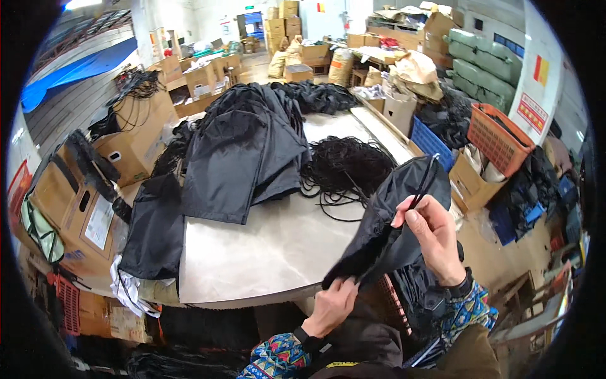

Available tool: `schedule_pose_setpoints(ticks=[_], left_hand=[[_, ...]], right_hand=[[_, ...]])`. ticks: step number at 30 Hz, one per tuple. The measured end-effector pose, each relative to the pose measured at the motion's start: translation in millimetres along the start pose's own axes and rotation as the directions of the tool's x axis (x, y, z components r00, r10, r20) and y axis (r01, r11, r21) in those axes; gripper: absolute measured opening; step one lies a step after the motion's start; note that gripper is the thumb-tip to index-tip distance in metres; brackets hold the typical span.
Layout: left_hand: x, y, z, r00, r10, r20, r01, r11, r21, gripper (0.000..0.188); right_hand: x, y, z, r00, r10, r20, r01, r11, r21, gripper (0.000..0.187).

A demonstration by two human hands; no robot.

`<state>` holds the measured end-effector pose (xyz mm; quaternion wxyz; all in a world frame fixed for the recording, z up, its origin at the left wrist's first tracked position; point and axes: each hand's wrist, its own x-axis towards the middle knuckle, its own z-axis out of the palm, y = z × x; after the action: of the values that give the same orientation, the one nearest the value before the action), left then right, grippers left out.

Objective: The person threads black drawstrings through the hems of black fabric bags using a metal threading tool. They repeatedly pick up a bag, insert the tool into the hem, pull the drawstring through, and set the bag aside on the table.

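Observation:
A black fabric bag (pixel 404 183) hangs between my two hands, off the right front corner of the table. My left hand (pixel 333 307) is closed on the bag's lower left edge. With thumb and fingers pinched, my right hand (pixel 435 237) grips a black drawstring cord (pixel 424 180) that loops up above it in front of the bag. A heap of loose black cords (pixel 350 163) lies on the table just behind the bag. Left of the cords, a stack of flat black bags (pixel 230 151) is piled up. Another black bag (pixel 151 227) drapes over the table's left edge.
The pale tabletop (pixel 265 256) spreads in front of me. Cardboard boxes (pixel 82 208) stand at the left. To the right are a blue crate (pixel 432 142), an orange basket (pixel 500 139) and an open carton (pixel 473 183). More black bags (pixel 420 294) lie below my right arm.

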<state>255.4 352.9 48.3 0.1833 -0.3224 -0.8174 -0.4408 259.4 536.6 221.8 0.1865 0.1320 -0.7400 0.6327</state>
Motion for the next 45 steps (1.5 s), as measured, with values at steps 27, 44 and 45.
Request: schedule_pose_setpoints(ticks=[27, 44, 45], left_hand=[[80.0, -150.4, -73.7, 0.621, -0.688, -0.376, 0.364, 0.678, -0.639, 0.011], [24.5, -131.9, -127.2, 0.731, -0.659, 0.177, 0.667, 0.636, -0.389, 0.045], [24.5, -125.9, -130.6, 0.740, -0.592, 0.320, 0.673, 0.655, -0.344, 0.045]], right_hand=[[-114.2, -4.0, -224.7, 0.425, -0.633, -0.647, -0.326, 0.560, -0.762, 0.028], [-51.6, 110.3, 37.7, 0.927, -0.025, 0.373, 0.303, 0.633, -0.712, 0.019], [-50.1, 122.1, 46.8, 0.918, -0.074, 0.389, 0.351, 0.611, -0.710, 0.019]])
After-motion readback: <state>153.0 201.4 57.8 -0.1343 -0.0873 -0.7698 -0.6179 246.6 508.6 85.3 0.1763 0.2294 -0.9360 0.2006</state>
